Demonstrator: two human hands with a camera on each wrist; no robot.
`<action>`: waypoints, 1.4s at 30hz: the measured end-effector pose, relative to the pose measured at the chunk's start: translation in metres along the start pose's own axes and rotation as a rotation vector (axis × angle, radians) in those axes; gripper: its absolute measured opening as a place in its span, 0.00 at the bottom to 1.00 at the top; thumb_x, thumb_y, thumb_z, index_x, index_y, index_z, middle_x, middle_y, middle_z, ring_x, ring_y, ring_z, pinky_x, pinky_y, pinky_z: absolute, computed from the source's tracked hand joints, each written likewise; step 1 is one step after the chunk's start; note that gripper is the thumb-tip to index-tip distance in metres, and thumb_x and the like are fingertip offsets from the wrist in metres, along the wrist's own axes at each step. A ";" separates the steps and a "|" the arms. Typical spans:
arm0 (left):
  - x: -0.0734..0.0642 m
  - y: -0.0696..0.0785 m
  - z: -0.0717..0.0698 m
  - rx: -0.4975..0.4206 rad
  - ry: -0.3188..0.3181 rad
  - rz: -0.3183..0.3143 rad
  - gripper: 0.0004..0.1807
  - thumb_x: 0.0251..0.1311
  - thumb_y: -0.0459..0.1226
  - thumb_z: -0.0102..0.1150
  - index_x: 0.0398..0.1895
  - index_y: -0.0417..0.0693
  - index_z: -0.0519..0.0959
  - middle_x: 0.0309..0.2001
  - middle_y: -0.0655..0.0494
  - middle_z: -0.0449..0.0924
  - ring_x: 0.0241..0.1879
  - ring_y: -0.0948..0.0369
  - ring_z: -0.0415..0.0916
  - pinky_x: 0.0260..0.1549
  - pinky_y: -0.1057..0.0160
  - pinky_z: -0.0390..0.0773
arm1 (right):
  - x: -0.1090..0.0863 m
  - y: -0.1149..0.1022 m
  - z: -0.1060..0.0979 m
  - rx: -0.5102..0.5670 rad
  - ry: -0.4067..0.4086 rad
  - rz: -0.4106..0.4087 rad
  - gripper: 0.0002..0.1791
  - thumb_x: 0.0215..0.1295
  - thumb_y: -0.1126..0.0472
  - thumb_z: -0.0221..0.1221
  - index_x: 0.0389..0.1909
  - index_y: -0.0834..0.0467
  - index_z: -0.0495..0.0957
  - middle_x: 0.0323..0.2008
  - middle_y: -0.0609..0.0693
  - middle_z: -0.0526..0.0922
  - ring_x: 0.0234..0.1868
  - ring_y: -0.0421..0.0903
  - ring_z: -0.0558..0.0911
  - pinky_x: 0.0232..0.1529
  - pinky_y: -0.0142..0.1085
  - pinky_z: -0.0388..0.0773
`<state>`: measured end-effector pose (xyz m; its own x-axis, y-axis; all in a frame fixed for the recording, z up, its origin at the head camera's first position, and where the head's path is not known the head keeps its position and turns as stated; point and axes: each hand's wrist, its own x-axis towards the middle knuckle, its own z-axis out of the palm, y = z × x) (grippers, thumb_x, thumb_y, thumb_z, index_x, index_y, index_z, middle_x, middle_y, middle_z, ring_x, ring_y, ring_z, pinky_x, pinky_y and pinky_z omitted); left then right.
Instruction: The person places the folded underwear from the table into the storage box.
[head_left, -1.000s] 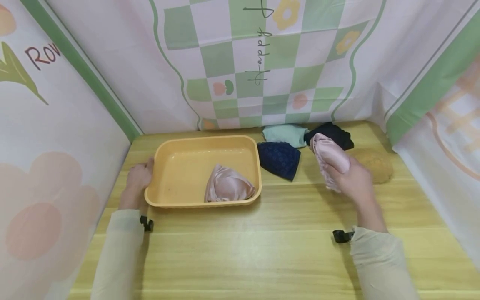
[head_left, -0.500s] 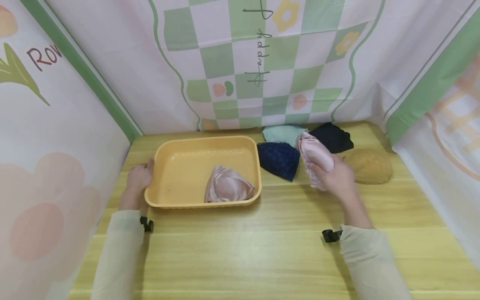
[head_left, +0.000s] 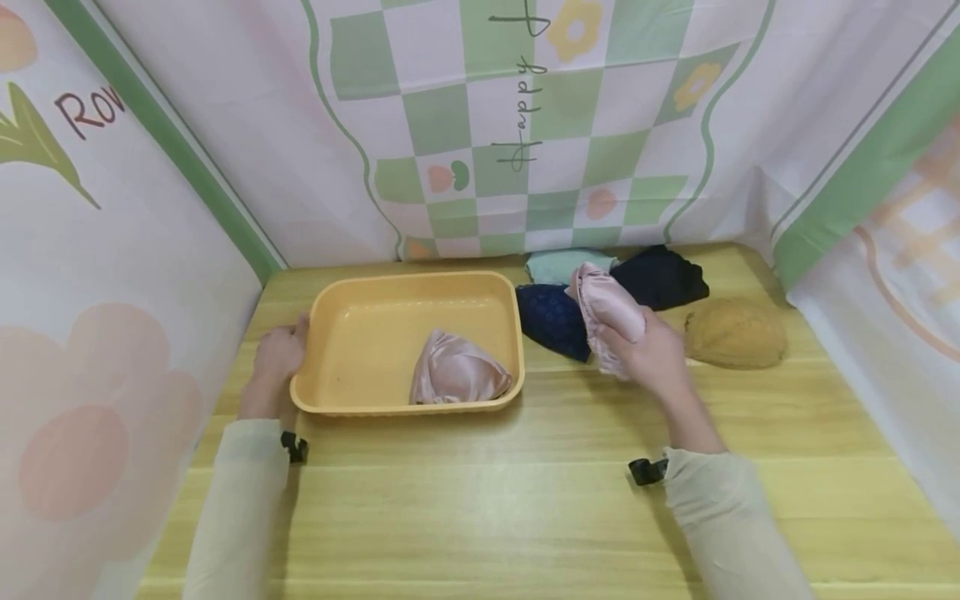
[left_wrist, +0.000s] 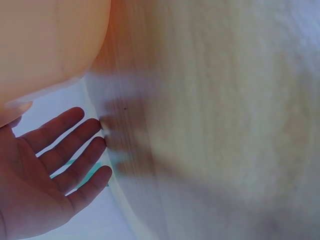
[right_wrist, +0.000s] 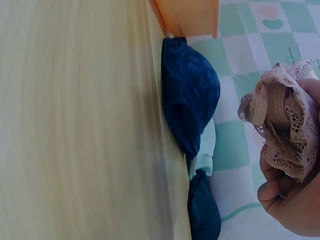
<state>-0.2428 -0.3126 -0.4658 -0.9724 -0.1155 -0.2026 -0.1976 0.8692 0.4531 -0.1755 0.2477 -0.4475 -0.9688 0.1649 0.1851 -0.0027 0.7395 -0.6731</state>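
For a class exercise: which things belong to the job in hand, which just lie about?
Job: pink bra in the right hand; tray at the left hand; second pink bra inside.

Lying about, perhaps for later: navy bra; mint garment; black garment; mustard garment.

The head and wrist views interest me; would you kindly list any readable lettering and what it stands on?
"Happy": on the checkered cloth; the next character is cut off.
"Ro": on the left cloth; third letter incomplete.
Right wrist view: partial lettering on the checkered cloth, unreadable.
Left wrist view: none.
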 end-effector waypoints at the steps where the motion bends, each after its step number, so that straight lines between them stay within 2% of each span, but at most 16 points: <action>1: 0.000 0.000 0.000 0.001 -0.001 -0.001 0.50 0.72 0.63 0.08 0.71 0.31 0.64 0.68 0.24 0.63 0.68 0.28 0.60 0.70 0.34 0.60 | 0.000 -0.002 0.001 0.006 -0.004 0.004 0.32 0.62 0.38 0.62 0.48 0.66 0.76 0.37 0.64 0.84 0.34 0.58 0.82 0.30 0.43 0.74; 10: 0.001 0.002 -0.001 -0.006 -0.018 -0.016 0.51 0.71 0.64 0.08 0.72 0.33 0.62 0.70 0.25 0.61 0.69 0.29 0.58 0.71 0.35 0.58 | 0.005 -0.021 0.006 -0.003 -0.022 -0.010 0.34 0.62 0.37 0.61 0.51 0.66 0.75 0.38 0.65 0.84 0.37 0.60 0.82 0.33 0.50 0.76; 16: 0.002 0.002 -0.001 -0.007 -0.018 -0.014 0.51 0.71 0.64 0.08 0.72 0.33 0.62 0.69 0.25 0.61 0.68 0.28 0.59 0.70 0.34 0.59 | 0.008 -0.029 0.012 0.036 -0.012 -0.033 0.33 0.61 0.38 0.63 0.53 0.63 0.76 0.40 0.65 0.85 0.38 0.60 0.82 0.36 0.52 0.77; 22: 0.002 0.003 -0.001 -0.003 -0.034 -0.019 0.51 0.71 0.64 0.08 0.72 0.32 0.61 0.70 0.25 0.61 0.69 0.28 0.58 0.71 0.34 0.58 | 0.011 -0.038 0.018 0.025 -0.018 -0.049 0.35 0.61 0.39 0.64 0.54 0.64 0.75 0.42 0.66 0.84 0.40 0.63 0.82 0.39 0.56 0.78; 33: 0.001 0.002 -0.001 0.005 -0.022 -0.011 0.51 0.72 0.64 0.08 0.71 0.31 0.63 0.69 0.24 0.62 0.68 0.28 0.59 0.70 0.34 0.59 | 0.014 -0.054 0.030 0.046 -0.041 -0.085 0.32 0.60 0.40 0.65 0.50 0.64 0.78 0.38 0.62 0.85 0.36 0.58 0.83 0.35 0.49 0.78; 42: -0.001 0.003 -0.002 -0.013 -0.033 -0.040 0.51 0.71 0.65 0.08 0.73 0.33 0.61 0.70 0.25 0.60 0.69 0.29 0.57 0.71 0.35 0.58 | 0.019 -0.068 0.041 0.064 -0.090 -0.086 0.32 0.60 0.41 0.65 0.54 0.62 0.76 0.41 0.61 0.85 0.40 0.57 0.83 0.39 0.50 0.80</action>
<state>-0.2431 -0.3106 -0.4625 -0.9592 -0.1334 -0.2493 -0.2377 0.8579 0.4555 -0.2041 0.1737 -0.4275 -0.9827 0.0416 0.1806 -0.0993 0.7047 -0.7025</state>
